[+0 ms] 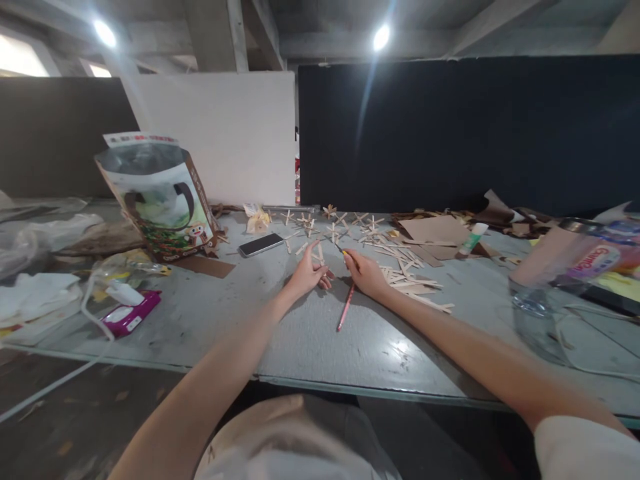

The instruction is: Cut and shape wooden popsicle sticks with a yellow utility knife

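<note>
Two hands sit just apart at the frame's center. The right hand [365,272] grips a slim tool [343,251], its rear hidden by the fingers; the left hand [305,277] is half-curled, and I cannot tell whether it pinches one of the wooden sticks [418,288] strewn center to right. A pink pencil [345,309] runs under the right hand. Gray tabletop [300,347] shows between the forearms, down to its front edge.
</note>
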Demonstrator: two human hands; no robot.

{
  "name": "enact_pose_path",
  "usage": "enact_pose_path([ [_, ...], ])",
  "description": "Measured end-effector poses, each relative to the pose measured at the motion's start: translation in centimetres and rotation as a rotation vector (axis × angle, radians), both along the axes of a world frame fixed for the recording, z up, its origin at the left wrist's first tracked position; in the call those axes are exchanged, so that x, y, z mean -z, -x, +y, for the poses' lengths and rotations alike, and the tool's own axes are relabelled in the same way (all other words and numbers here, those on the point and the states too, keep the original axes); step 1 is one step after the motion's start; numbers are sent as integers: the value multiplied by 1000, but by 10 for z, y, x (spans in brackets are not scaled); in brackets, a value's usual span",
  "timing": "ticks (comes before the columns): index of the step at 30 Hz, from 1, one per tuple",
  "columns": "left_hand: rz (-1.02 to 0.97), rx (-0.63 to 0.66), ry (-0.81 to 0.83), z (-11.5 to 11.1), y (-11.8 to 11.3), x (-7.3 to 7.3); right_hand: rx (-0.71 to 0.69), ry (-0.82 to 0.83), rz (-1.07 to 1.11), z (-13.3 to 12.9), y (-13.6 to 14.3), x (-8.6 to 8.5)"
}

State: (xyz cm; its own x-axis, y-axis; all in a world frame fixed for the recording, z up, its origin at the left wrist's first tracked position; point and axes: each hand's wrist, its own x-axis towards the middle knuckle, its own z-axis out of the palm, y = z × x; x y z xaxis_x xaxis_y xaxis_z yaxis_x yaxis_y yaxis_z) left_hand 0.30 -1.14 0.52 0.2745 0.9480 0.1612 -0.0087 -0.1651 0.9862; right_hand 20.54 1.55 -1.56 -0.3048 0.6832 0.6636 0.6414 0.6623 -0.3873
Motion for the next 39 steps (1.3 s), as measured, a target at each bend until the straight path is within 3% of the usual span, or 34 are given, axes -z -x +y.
enact_pose_path([
  [13, -79, -119, 48, 3, -1, -5, -84, 92, 151, -6, -3, -4],
  [19, 25, -116, 22, -1, -1, -7, -137, -54, 150, -5, -2, -4],
  [27, 210, -231, -125, -6, -1, -9, -129, -73, 69, -9, -2, -3],
  [39, 265, -211, -164, -9, -2, -11, -125, -112, 5, -9, -1, -4],
])
